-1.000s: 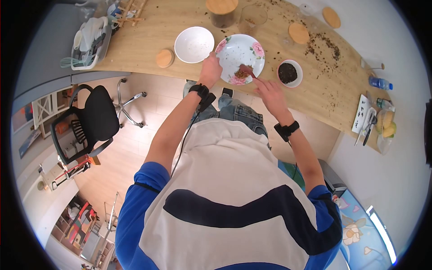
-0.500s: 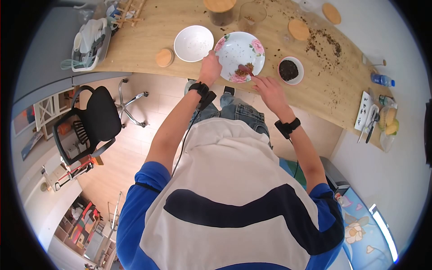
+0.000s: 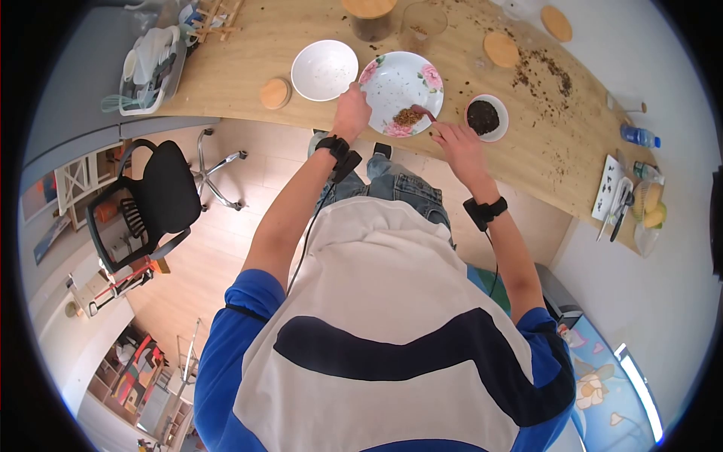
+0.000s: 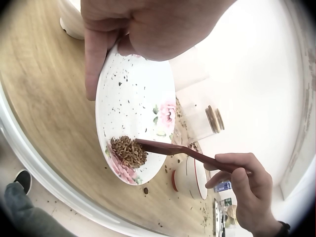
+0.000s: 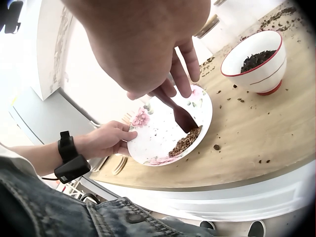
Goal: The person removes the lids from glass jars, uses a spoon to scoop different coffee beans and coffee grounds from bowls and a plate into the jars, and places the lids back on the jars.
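Note:
My left hand [image 3: 352, 114] grips the left rim of a white plate [image 3: 388, 87] with pink flowers, thumb over the edge and fingers beneath. A heap of brown grains [image 4: 129, 152] lies inside the near rim, while dark specks dot the rest of the plate. In my right hand [image 3: 461, 154] is the handle of a dark reddish-brown spatula [image 4: 163, 147]. Its flat blade [image 5: 184, 119] meets the right side of the heap. Right of the plate stands a red-rimmed white bowl [image 5: 270, 76] with dark crumbly stuff inside.
A white bowl [image 3: 315, 66] and a round wooden lid [image 3: 275, 93] are to the left. Behind the plate stand a wood-lidded jar [image 3: 370, 26] and a clear glass [image 3: 423, 26]. Dark bits [image 3: 556, 75] litter the table's right side. The table's front edge runs close by.
My right hand has moved right and slightly toward me with the spatula, whose blade has gone from over the grains to their right side. The left hand keeps its hold on the plate.

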Demonstrator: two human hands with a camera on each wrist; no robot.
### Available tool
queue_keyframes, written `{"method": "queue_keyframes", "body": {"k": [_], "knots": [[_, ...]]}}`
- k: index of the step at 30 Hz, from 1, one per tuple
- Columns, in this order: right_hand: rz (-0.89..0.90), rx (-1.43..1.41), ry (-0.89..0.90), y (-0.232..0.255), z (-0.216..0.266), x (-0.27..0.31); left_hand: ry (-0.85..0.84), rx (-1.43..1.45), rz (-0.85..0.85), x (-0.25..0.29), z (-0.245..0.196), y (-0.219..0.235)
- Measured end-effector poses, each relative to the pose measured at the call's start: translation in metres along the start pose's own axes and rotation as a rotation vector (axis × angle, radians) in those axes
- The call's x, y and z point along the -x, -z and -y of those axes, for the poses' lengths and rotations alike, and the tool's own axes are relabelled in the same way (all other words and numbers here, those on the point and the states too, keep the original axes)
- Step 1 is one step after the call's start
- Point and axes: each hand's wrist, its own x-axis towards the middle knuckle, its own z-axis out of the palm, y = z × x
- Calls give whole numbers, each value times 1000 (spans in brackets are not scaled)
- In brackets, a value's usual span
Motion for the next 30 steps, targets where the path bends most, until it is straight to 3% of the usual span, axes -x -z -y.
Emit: {"method": "queue_keyframes", "body": {"k": [7, 9, 10, 12, 16, 24, 28, 30], "knots": [[-89, -89, -50, -1, -2, -2, -67, 47, -69, 1, 7, -5], [-81, -252, -211, 1, -2, -2, -64, 48, -75, 0, 7, -7], [-80, -251, -211, 1, -4, -2, -62, 48, -82, 0, 8, -7], [-168, -408, -527, 0, -12, -6, -85, 50, -95, 0, 7, -6], [-245, -582, -670, -3, -34, -7, -90, 58, -94, -2, 7, -4], [13, -822, -853, -13, -45, -22, -75, 21, -66, -4, 2, 1], [36, -942, -893, -28, -42, -27, -44, -51, 16, -4, -4, 6], [25, -1138, -960, -34, -38, -30, -33, -43, 20, -3, -9, 9]]}}
